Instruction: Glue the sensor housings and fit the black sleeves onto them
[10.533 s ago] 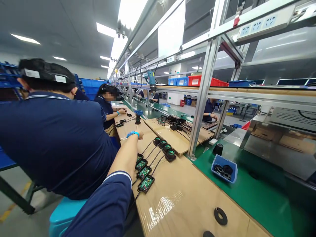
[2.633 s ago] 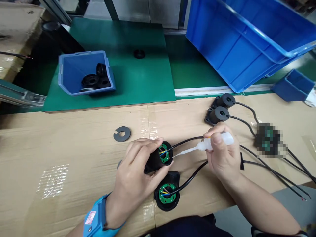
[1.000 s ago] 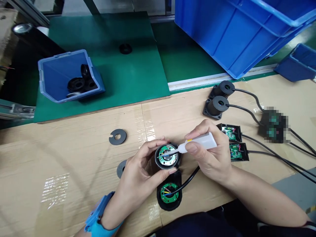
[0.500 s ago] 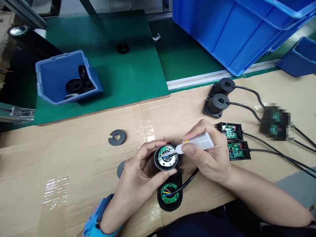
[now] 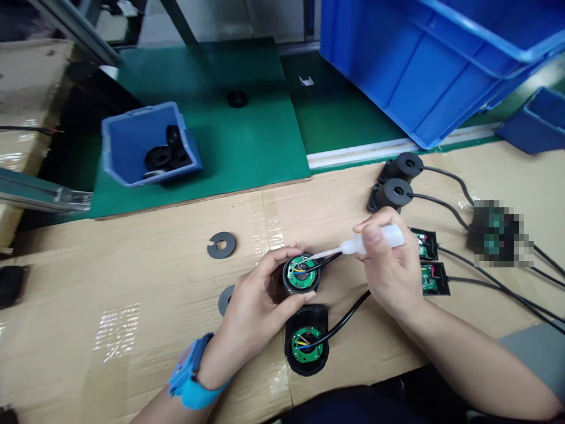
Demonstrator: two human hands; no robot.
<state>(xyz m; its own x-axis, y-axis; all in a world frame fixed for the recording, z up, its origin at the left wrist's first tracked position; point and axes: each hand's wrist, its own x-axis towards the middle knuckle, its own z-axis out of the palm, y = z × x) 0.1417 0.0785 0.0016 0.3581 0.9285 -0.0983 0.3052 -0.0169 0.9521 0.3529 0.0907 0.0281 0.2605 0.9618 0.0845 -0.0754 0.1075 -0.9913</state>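
My left hand (image 5: 260, 294) is closed around a round black housing (image 5: 302, 273), whose open top shows a green ring-shaped circuit board with coloured wires and a black cable. In my right hand (image 5: 392, 265) is a white squeeze bottle (image 5: 382, 238), tilted, its thin nozzle reaching to the upper rim of that board. Just below, a second black housing (image 5: 308, 344) with a similar board lies on the cardboard, its black cable running up under my right hand. A flat grey notched ring (image 5: 222, 245) lies to the left; another grey ring (image 5: 225, 299) is partly hidden behind my left hand.
Two black cylindrical housings (image 5: 397, 193) with cables stand at the right, above two open black boxes (image 5: 435, 278) with circuit boards. A small blue bin (image 5: 115, 153) with black rings sits on a green board (image 5: 247, 147). A large blue crate (image 5: 375, 70) stands behind.
My right hand has drawn the bottle right and up, so the nozzle moved from across the board to its upper edge. The view has shifted slightly. My left hand keeps its hold.
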